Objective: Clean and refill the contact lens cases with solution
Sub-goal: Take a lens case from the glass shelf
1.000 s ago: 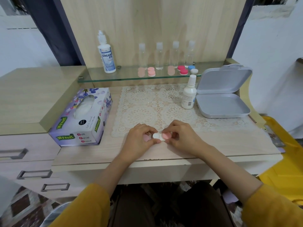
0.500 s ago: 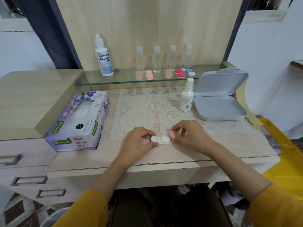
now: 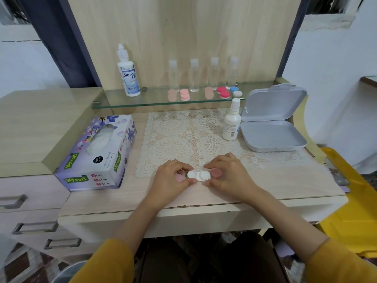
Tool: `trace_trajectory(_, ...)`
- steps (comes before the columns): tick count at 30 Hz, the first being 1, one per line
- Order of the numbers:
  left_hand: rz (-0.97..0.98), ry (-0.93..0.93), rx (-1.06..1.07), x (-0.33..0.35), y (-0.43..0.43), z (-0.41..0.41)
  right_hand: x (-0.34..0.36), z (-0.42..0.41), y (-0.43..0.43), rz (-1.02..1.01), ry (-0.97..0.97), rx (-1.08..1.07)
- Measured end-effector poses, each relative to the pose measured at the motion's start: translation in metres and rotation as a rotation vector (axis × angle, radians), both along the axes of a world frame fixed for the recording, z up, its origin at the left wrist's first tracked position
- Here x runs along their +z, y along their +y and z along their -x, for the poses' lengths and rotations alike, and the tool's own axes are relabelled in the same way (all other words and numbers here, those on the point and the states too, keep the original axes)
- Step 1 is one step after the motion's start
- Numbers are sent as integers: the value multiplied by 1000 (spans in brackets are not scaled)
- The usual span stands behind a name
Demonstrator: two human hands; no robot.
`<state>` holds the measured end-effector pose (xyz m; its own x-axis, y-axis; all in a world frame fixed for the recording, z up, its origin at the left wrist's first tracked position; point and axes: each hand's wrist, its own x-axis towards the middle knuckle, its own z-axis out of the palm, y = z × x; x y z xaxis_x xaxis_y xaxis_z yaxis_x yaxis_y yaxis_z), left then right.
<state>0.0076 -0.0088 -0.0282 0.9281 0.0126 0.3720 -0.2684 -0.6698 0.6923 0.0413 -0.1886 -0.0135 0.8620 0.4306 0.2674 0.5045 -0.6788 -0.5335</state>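
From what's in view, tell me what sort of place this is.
Likely a home vanity desk set up for contact-lens care: solution bottle and lens cases on a glass shelf, tissue box, lace mat.

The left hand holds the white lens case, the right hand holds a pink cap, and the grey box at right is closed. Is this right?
Not quite. The head view shows the grey box open, its lid raised. The left hand does hold the white lens case, and the right hand a pink cap.
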Motion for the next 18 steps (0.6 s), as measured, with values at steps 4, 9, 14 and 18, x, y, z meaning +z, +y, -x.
trace_trajectory(4, 3, -1, 7, 1, -1, 1, -4, 2, 5, -19, 16, -11)
trace_trajectory(9, 14, 11, 6, 1, 0, 2, -5, 2, 6, -31, 20, -17)
trace_trajectory(14, 23, 36, 11, 1, 0, 2, 0, 0, -1, -92, 27, -40)
trace_trajectory(18, 45, 75, 27, 1, 1, 2, 8, -7, -14, -134, 49, -83)
